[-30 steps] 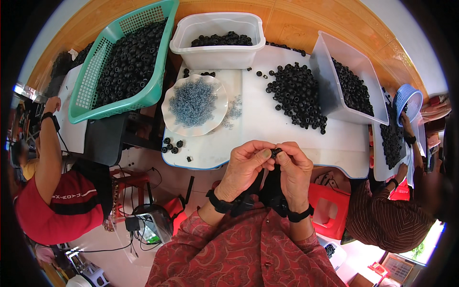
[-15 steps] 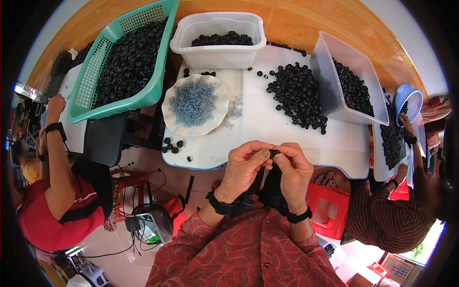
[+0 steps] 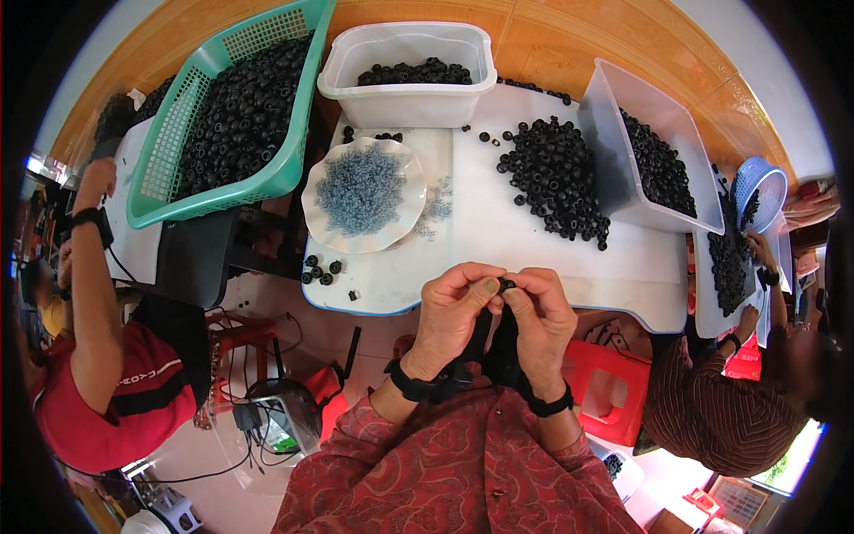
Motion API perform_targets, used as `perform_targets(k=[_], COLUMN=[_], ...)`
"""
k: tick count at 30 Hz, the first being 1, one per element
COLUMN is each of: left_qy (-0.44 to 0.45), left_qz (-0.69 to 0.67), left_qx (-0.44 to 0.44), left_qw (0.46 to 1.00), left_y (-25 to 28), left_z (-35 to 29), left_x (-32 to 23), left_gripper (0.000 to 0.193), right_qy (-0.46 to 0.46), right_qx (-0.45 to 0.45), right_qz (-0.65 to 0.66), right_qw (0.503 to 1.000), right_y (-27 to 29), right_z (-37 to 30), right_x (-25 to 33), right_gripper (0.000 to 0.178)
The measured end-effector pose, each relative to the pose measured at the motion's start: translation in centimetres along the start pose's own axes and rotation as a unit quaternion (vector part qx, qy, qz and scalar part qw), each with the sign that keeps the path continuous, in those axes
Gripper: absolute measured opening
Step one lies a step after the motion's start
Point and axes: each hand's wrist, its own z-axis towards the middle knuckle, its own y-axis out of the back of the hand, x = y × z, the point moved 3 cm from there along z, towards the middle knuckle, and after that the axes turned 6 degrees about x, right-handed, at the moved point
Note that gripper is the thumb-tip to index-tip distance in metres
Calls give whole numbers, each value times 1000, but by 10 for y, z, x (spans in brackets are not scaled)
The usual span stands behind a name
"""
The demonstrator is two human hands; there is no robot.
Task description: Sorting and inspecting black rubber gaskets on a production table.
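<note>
Between both hands' fingers (image 3: pixel 487 287) sits a small black ring (image 3: pixel 507 285)

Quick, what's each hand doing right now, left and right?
Left hand: closed, pinching the small black ring with its fingertips.
Right hand: closed, pinching the same ring from the other side.

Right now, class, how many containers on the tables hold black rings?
4: a green basket at far left, a white tub at top centre, a clear tilted tub at right, and a small blue basket at far right. Others may lie out of view.
</note>
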Motion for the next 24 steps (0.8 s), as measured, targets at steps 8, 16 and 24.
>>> perform_targets(k=[8,16,24], left_qy=[25,7,8], left_qz=[-18,60,77], left_qx=[-13,-33,-29], left_qw=[999,998,997], left_y=[5,2,2], left_z=[-1,-2,-3], left_x=[3,-3,-4], left_gripper=[18,17,16], right_qy=[39,45,11], right_qx=[2,23,19], right_qz=[-57,-62,-34], right_qw=[998,997,999], right_y=[-1,0,3], right_z=[1,2,3], right_x=[1,4,7], right_gripper=[15,17,17])
